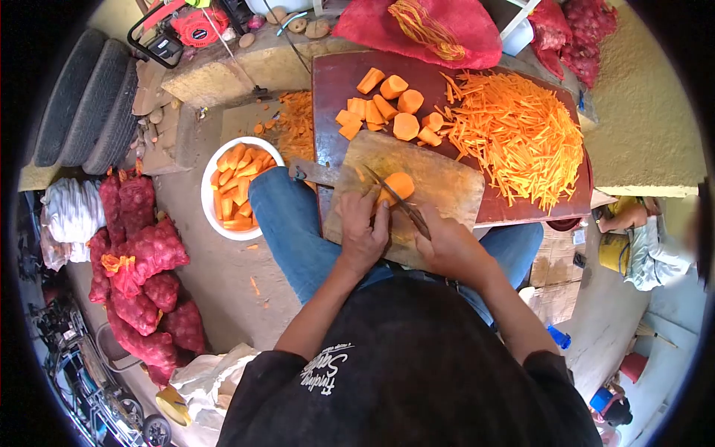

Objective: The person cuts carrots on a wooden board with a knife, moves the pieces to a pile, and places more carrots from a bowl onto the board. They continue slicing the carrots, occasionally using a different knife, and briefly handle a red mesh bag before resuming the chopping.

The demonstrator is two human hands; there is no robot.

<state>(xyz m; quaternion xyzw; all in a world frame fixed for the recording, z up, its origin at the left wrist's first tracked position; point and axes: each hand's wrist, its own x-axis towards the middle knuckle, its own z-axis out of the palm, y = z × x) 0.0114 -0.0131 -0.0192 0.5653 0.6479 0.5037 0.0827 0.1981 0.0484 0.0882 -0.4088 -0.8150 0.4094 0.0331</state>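
A worn wooden cutting board (456,182) lies at a slant on the table edge in front of me. On it, my left hand (363,227) is closed against a thick carrot piece (400,184), with fingertips at its near left side. My right hand (456,246) grips a knife (412,211), whose dark blade lies across the carrot piece. Beyond the board are several peeled carrot chunks (406,126). To their right rises a big heap of carrot sticks (521,138).
A dark red table (331,74) carries everything. A white basin (209,195) of carrot pieces stands on the floor at left. Farther left are red mesh sacks (141,298) and tires (82,104). At right, a person (644,238) sits partly in view.
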